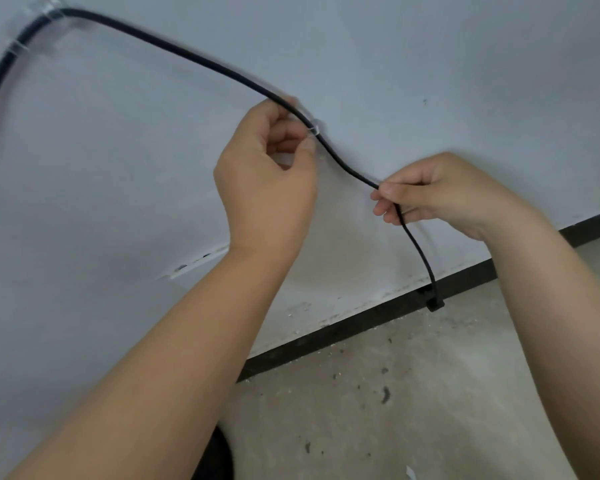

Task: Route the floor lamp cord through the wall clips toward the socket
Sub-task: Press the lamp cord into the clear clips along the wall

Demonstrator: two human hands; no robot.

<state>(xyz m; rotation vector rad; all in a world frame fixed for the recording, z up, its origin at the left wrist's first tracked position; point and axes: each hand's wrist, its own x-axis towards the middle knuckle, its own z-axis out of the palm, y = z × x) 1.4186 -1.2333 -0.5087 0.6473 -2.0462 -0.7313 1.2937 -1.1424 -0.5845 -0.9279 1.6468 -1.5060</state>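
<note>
Cord (187, 58) ran diagonally down-right across the clear clip (313, 130) under the pinching left hand (267, 168), while the right hand (440, 192) gripped its lower stretch.

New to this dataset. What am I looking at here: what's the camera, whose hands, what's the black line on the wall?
There is no robot here. One wide-angle camera worn on a person's head looks down at their bare hands, so the wall looks tilted. The black line is a lamp cord. At upper left it already passes through two clear clips stuck to the wall. The left hand pinches at a third clear clip where the cord crosses it. The right hand holds the cord a little further along, and the free end hangs down to a black plug near the dark baseboard. Below is a bare concrete floor. No socket is in view.
</note>
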